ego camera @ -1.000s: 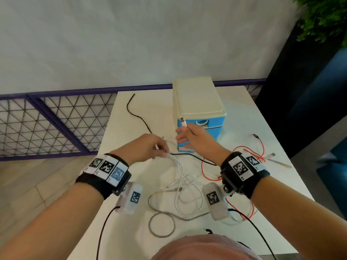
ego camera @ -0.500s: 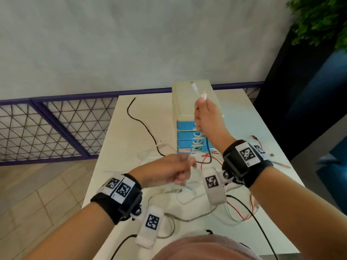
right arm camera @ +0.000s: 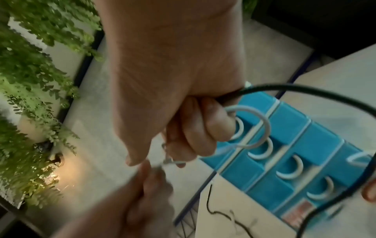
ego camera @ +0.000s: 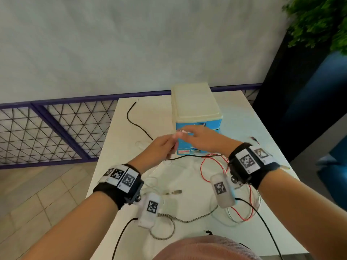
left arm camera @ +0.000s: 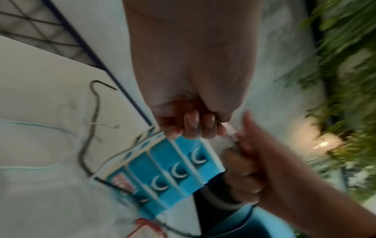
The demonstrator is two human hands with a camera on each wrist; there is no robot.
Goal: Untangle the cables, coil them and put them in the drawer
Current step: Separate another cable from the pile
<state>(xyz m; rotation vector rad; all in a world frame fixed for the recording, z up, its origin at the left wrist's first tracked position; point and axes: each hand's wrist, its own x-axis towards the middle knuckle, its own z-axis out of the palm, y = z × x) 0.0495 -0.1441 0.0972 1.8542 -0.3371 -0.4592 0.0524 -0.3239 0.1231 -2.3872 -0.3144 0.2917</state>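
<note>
Both hands meet in front of the blue drawer unit (ego camera: 195, 109), whose drawers are closed. My left hand (ego camera: 169, 145) pinches the white cable (left arm camera: 231, 131) near its end with curled fingers (left arm camera: 191, 127). My right hand (ego camera: 189, 135) grips the same white cable, and a loop of it (right arm camera: 262, 128) hangs from the fist. A black cable (right arm camera: 284, 90) arcs past the right palm; whether it is held I cannot tell. On the table lie a black cable (ego camera: 131, 119), a red cable (ego camera: 201, 169) and a braided cable (ego camera: 187, 220), loosely crossed.
The white table (ego camera: 116, 166) ends at a purple mesh railing (ego camera: 56, 128) on the left and back. A metal plug (ego camera: 176, 192) lies between my wrists. A plant (ego camera: 319, 21) and a dark panel stand to the right.
My right hand has come down from above the drawer unit with the white cable's end. My left hand has moved forward to meet it in front of the drawers.
</note>
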